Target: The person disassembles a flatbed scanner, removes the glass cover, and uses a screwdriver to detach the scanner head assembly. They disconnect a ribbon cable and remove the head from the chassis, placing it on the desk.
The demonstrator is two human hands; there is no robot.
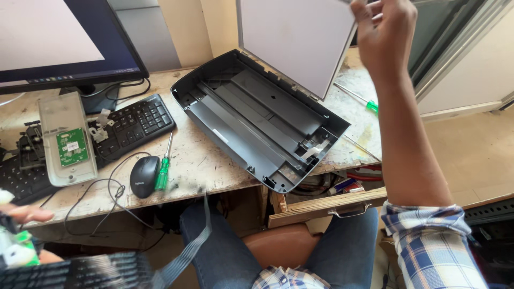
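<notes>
**Raised lid, loose parts, crowded desk edge**

The right hand (383, 32) is lifted high, its fingers pinched on the top edge of the pale grey flat scanner lid (297, 40), which stands tilted up behind the dark grey plastic scanner base (257, 118). The grip looks light and sits at 1 corner only; if it slips, the lid could drop onto the open base and strike the white ribbon piece near its right end.

The base lies diagonally on the worn, scratched wooden desk (209, 160), with its near corner reaching the front edge. A push while the lid is swung could tip it toward the person's lap.

The left hand (24, 217), at the lower left and motion-blurred, is closed around a small white and green part; from the dark assembly beside it a grey flat ribbon cable (187, 251) trails off. That cable hangs loose over the knee and could snag or crease.

A green-handled screwdriver (163, 168) lies touching the black computer mouse (143, 176), and a 2nd green-handled screwdriver (356, 99) rests near the desk's far right edge, where it might roll off.
</notes>
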